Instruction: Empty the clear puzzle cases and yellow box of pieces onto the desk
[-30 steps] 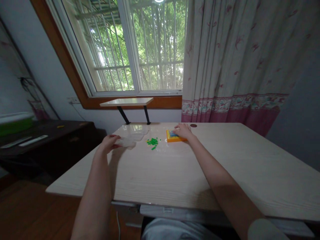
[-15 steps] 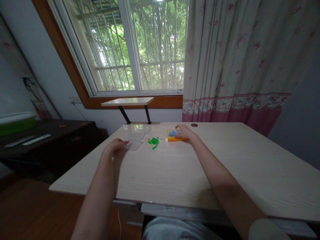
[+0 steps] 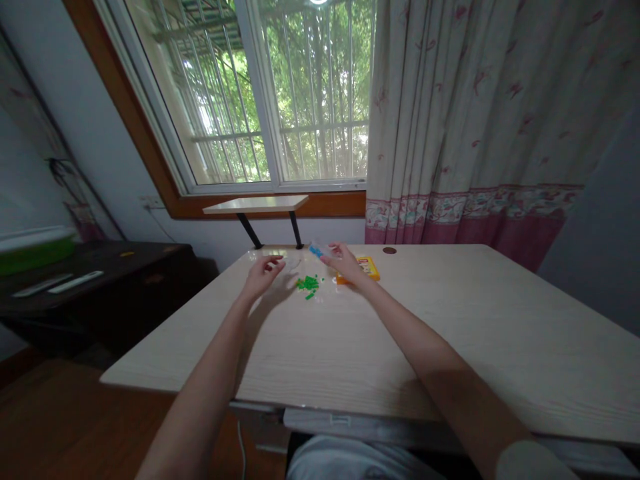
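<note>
Two hands over far end of table (image 3: pixel 450 320) | right hand (image 3: pixel 345 262) raised, pinched small clear bag with blue bits (image 3: pixel 317 251) | left hand (image 3: pixel 263 275) loosely spread, held nothing | green pieces (image 3: pixel 307 285) lay between hands | orange tray (image 3: pixel 369 267) just behind right hand
</note>
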{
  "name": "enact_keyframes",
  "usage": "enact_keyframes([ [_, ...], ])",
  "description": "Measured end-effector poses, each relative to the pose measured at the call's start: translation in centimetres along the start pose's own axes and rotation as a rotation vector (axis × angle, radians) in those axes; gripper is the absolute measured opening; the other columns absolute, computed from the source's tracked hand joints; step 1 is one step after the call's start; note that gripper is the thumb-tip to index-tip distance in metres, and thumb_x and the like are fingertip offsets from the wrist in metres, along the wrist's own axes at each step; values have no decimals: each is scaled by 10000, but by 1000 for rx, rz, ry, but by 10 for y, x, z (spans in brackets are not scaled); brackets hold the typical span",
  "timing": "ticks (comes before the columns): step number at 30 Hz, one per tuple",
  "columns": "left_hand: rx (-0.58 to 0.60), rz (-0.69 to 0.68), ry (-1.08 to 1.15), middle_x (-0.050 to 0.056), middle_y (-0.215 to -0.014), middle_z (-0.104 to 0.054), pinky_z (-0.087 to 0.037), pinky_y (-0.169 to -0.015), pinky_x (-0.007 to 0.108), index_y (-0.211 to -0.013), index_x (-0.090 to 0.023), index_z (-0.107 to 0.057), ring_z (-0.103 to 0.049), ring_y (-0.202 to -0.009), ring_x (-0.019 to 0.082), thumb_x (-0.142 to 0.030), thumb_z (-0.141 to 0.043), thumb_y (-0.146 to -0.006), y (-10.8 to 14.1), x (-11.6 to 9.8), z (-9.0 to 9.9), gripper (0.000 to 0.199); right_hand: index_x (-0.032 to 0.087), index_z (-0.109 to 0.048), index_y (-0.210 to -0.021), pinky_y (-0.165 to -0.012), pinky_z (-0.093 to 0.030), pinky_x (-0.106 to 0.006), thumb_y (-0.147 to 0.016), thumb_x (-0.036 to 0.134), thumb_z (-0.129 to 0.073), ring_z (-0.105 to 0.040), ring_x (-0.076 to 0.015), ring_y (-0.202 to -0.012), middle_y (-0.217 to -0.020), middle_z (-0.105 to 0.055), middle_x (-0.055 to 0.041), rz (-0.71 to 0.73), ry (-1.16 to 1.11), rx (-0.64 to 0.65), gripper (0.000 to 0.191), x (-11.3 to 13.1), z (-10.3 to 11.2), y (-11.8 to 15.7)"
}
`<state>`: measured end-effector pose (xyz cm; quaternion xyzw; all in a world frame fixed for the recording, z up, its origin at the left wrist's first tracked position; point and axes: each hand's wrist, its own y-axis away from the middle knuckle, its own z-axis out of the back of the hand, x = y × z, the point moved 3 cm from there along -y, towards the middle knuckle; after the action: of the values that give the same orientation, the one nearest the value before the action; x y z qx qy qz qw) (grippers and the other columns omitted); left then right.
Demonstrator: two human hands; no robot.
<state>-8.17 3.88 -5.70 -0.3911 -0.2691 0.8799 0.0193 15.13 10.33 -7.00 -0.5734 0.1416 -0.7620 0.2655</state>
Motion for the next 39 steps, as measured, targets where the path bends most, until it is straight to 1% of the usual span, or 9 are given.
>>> enact_keyframes([
  [3, 213, 4, 391, 98, -1083, -536, -472, -588, 267, -1136, -169, -496, -557, -755, 157, -469, -560, -692, 9, -21, -25, 540, 160, -442, -1071, -742, -446, -271, -721, 415, -565, -543, -146, -859, -984, -537, -64, -14, -184, -7, 451, 5, -33, 10],
  [5, 274, 27, 537, 95, -1119, -518, -482, -599, 263, -1146, -191, -468, -568, -806, 167, -437, -618, -657, 15, -27, -36, 568, 154, -427, -1091, -754, -449, -269, -737, 387, -554, -547, -148, -886, -1020, -536, -76, 15, -224, 4, 442, 4, -49, 19],
  [8, 300, 22, 604, 86, -1078, -541, -489, -643, 282, -1101, -204, -478, -576, -839, 184, -357, -695, -601, 20, -30, -42, 566, 182, -419, -1142, -826, -427, -290, -738, 355, -565, -518, -158, -986, -1088, -535, -68, 96, -121, 7, 464, 1, -58, 31],
  [13, 252, -105, 518, 80, -1143, -497, -472, -770, 353, -1115, -251, -440, -545, -956, 204, -233, -741, -539, 17, -27, -38, 651, 250, -415, -1234, -914, -382, -326, -757, 262, -549, -476, -169, -1093, -1197, -519, -43, 170, 142, 42, 496, 4, -52, 43],
  [19, 250, -143, 325, 97, -1169, -497, -493, -669, 324, -1126, -260, -457, -543, -958, 239, -244, -743, -505, 20, -30, -39, 684, 321, -384, -1271, -768, -478, -307, -696, 208, -599, -587, -192, -928, -1058, -621, 6, 27, 254, 73, 624, 3, -50, 46],
  [23, 207, -165, 201, 104, -1104, -554, -491, -688, 346, -1130, -225, -496, -575, -901, 251, -233, -740, -478, 24, -38, -37, 696, 342, -375, -1275, -711, -487, -276, -683, 201, -603, -605, -196, -885, -978, -652, 34, -14, 316, 112, 650, 3, -51, 47],
  [26, 172, -190, 165, 108, -1055, -584, -490, -706, 354, -1134, -206, -513, -592, -858, 248, -217, -730, -480, 27, -43, -36, 689, 350, -346, -1293, -687, -477, -254, -691, 195, -594, -608, -193, -868, -952, -658, 34, -21, 337, 116, 668, 4, -50, 48],
  [31, 178, -208, 93, 96, -959, -622, -503, -664, 338, -1174, -200, -478, -603, -840, 255, -211, -707, -522, 30, -44, -41, 691, 342, -335, -1301, -660, -463, -247, -712, 218, -576, -606, -194, -849, -937, -658, 21, -45, 400, 125, 648, 3, -51, 49],
  [39, 185, -212, 128, 106, -1038, -595, -507, -695, 336, -1165, -193, -484, -613, -832, 234, -204, -702, -515, 26, -43, -43, 687, 291, -274, -1338, -622, -444, -234, -735, 192, -531, -593, -191, -828, -929, -648, -16, 0, 441, 144, 663, 2, -55, 49],
])
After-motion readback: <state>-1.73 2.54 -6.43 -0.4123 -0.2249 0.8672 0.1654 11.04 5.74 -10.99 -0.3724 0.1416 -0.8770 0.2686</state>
